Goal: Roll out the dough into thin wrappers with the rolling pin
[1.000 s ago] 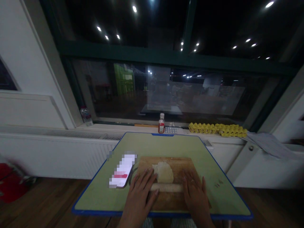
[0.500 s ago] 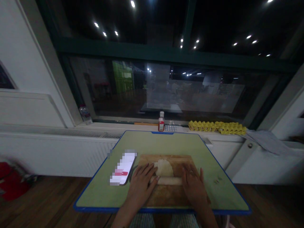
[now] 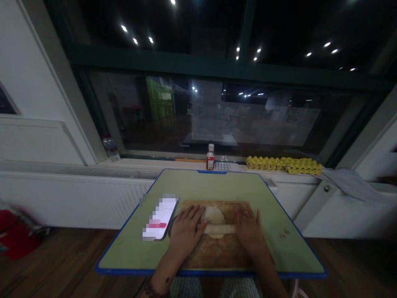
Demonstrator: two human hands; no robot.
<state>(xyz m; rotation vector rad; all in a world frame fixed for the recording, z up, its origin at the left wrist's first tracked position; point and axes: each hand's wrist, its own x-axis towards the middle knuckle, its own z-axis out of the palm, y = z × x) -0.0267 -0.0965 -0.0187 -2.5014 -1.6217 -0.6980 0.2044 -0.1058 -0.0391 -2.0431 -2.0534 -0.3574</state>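
Observation:
A pale rolling pin [image 3: 221,229] lies crosswise on a flattened piece of dough [image 3: 214,215]. Most of the dough shows beyond the pin, with a thin strip on the near side. Under both is a wooden board [image 3: 217,254]. My left hand [image 3: 187,227] lies flat over the pin's left end, fingers stretched forward and the thumb along the pin. Over the right end, my right hand [image 3: 249,229] presses with its fingers extended and apart. Both palms hide the ends of the pin.
A phone with a lit screen [image 3: 161,218] lies left of the board on the green, blue-edged table [image 3: 136,248]. On the sill behind stand a small red-labelled bottle [image 3: 210,159], yellow egg cartons [image 3: 283,164] and a clear bottle [image 3: 111,148]. A grey cloth [image 3: 350,184] lies at right.
Both hands and the rolling pin have moved a little away from me across the dough. A strip of dough now shows on the near side of the pin.

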